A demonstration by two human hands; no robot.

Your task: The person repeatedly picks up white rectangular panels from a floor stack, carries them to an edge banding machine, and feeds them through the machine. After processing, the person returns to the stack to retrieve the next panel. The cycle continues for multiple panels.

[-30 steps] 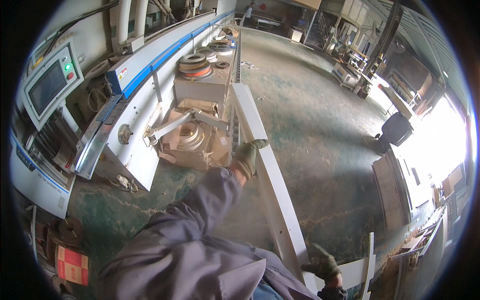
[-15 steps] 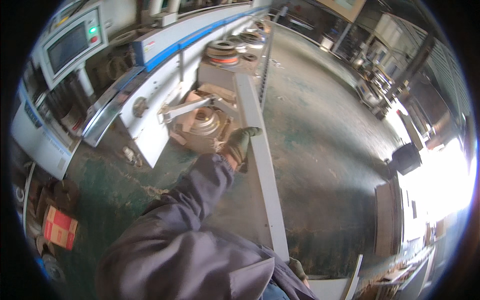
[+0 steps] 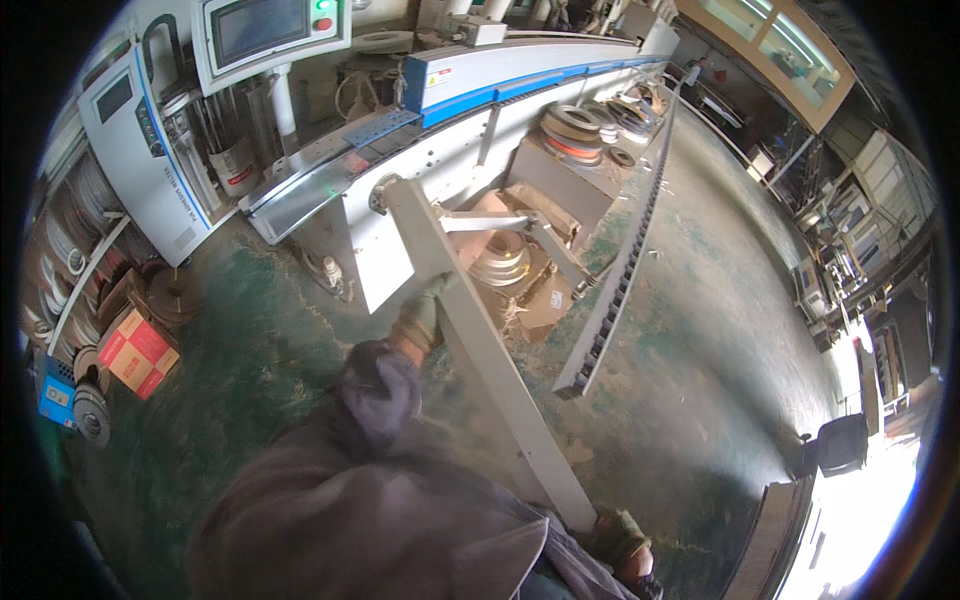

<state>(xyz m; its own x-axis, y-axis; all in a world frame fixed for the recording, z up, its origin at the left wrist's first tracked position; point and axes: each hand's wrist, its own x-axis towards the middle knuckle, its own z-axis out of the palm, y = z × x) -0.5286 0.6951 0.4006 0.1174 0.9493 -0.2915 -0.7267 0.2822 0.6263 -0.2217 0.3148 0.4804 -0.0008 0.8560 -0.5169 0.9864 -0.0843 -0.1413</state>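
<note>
While daylight floods in through a bright opening (image 3: 870, 525) at the lower right, a worn, green-stained floor (image 3: 690, 430) is shown across the workshop. The far left is lined by a long white machine (image 3: 540, 72) with a blue stripe, in front of which a screen panel (image 3: 262, 32) is mounted. Beside the machine, rolls of edging (image 3: 572, 128) are stacked on a box-like stand, and more rolls (image 3: 500, 258) are set in an opened cardboard box (image 3: 543, 302). A roller rail (image 3: 625, 280) is stretched out over the floor. At the left, a red-and-tan carton (image 3: 138, 352) is seen near a blue box (image 3: 57, 392); at the right, a black chair (image 3: 842, 443) is placed near the opening.

The gloved fingers of the left hand (image 3: 416, 315) are clamped on the left edge of a long white board (image 3: 500, 370), below its far end. The right hand (image 3: 615, 540), also gloved, is set against the near end; how far its fingers are closed cannot be told. The board is held slantwise above the floor, spanning the gap between both hands, its far end projected beyond the left fingers, toward the machine.
</note>
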